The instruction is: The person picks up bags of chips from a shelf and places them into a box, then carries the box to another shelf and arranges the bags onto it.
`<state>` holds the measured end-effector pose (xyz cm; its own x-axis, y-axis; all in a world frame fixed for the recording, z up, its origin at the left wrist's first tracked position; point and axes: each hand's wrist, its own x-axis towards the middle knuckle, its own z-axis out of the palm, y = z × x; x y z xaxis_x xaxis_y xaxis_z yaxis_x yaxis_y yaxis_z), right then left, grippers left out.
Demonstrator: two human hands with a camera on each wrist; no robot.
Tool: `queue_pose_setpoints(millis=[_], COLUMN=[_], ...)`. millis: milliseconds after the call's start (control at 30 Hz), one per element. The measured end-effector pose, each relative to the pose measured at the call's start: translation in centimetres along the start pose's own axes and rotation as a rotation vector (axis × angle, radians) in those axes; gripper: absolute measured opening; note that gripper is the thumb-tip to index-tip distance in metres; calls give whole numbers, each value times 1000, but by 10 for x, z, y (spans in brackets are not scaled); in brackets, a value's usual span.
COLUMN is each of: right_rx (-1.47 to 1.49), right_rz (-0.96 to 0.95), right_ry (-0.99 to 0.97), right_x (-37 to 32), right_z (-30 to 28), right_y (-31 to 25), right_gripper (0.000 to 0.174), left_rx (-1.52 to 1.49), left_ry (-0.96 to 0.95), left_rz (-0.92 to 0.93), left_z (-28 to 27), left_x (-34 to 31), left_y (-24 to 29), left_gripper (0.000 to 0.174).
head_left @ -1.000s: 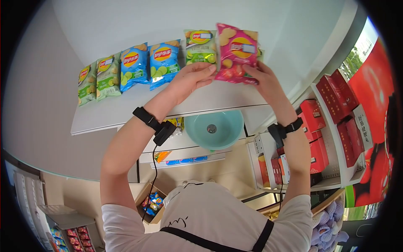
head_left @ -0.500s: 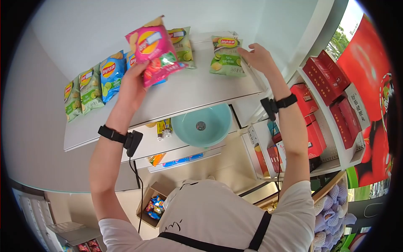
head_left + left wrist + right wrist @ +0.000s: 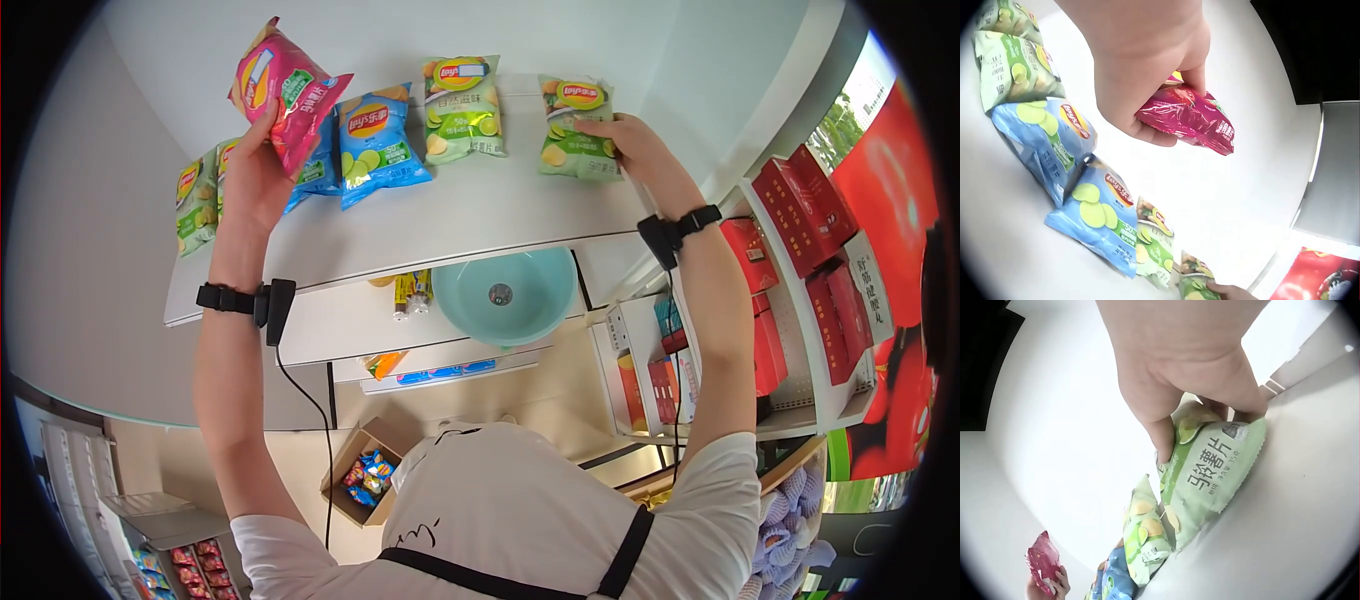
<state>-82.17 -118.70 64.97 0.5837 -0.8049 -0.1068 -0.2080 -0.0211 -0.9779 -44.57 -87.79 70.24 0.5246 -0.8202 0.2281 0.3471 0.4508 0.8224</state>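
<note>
My left hand [image 3: 255, 185] grips a pink bag of potato chips [image 3: 285, 95] and holds it up over the left part of the white shelf [image 3: 480, 210]. In the left wrist view, thumb and fingers pinch the bag's two sides. At the right end my right hand [image 3: 645, 150] holds a green bag of chips [image 3: 1213, 462] that stands on the shelf, thumb across its front. To its left stands another green bag [image 3: 465, 110], then two blue bags [image 3: 375, 150] [image 3: 1044, 147], then two more green bags [image 3: 195, 205], partly hidden by the left hand and pink bag.
Below the shelf sits a turquoise basin [image 3: 540, 310] beside small yellow packets [image 3: 403, 295]. A cardboard box [image 3: 345, 465] with small bags stands on the floor. On the right, a rack [image 3: 845, 400] carries red boxes [image 3: 800, 210]. A white wall [image 3: 370, 40] rises behind the bags.
The left hand has carried the pink bag from the right part of the shelf to the left, above the other bags. The right hand has let go of it and taken hold of the rightmost green bag.
</note>
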Motion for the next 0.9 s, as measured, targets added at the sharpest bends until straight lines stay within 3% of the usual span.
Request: queue_pose_setpoints(millis=[67,167,467,633,733,767,867,900], right_rx=[207,166,179,358,513,513,63,66], right_rz=[-104,-118,-125,-131,-167,-164,-391,-394], right_ry=[-20,-37,-144,-185,-370,-375,-326,-322], right_x=[-9,15,46,13,-6,-3,12,6], right_z=[7,6,28,24,34,39,68,80], right_y=[-7,-9,-17,-43,-48,-41,-9,-13], right_gripper=[43,45,47,48,51,51,53,53], left_rx=[18,71,154,167,163,154,139,142], left_ry=[32,134,87,106,106,101,80,81], left_rz=[32,56,-14,33,38,43,50,45], left_z=[-10,-22,-32,-36,-40,-41,-42,-41], left_x=[0,1,-16,-21,-19,-16,-12,-11], left_y=[5,4,-3,2,1,0,-4,-5], left_gripper=[56,57,60,61,61,61,61,61])
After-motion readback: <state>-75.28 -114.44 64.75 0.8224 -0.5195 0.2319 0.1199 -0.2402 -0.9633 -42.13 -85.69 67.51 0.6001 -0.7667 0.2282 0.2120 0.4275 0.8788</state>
